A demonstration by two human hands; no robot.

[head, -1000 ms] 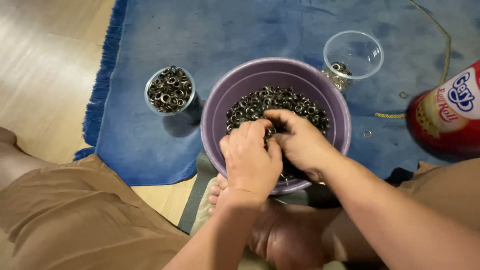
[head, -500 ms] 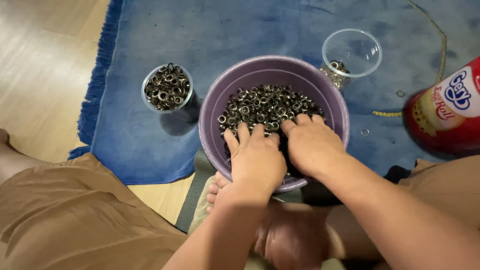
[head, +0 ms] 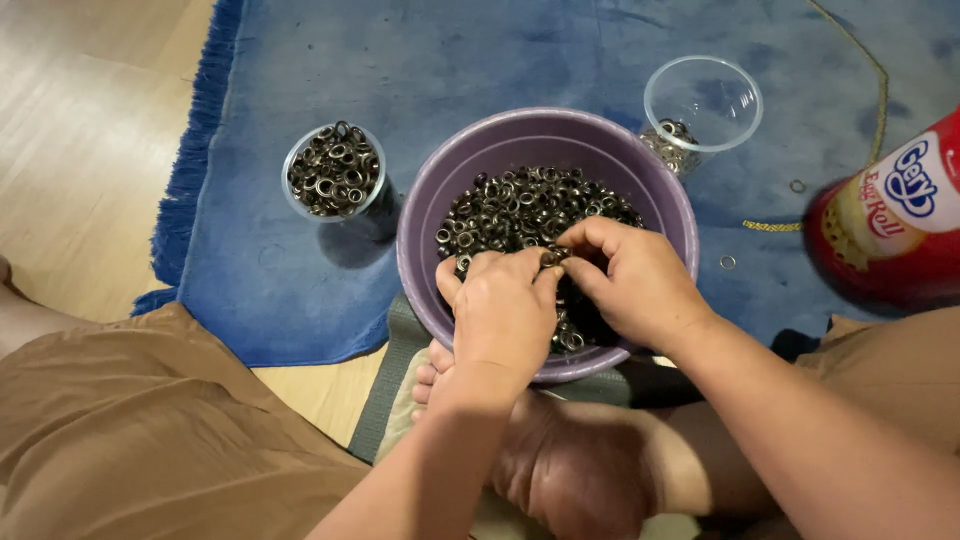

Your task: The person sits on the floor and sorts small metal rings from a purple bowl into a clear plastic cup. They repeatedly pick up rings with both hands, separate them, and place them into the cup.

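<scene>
Looking down from the head camera, you are now drawing your fingers together over the heap, where half a second ago both hands were lying flat and spread on it. Your left hand (head: 505, 315) and right hand (head: 635, 285) are meeting fingertip to fingertip, pinching a few of the small dark metal rings (head: 520, 205) between them; both are curling closed on those rings, just above the near side of the pile. The rings are filling the purple bowl (head: 425, 235), which is sitting at the near edge of a blue rug (head: 480, 60) on a pale wooden floor (head: 80, 130), touching your bare foot (head: 575, 470). Left of the bowl, a clear cup full of rings (head: 335, 170) is standing apart from it; behind the bowl to the right, a nearly empty clear cup (head: 702, 100) is standing just beside its rim. A red tin (head: 880, 225) is blurring at the right edge.
</scene>
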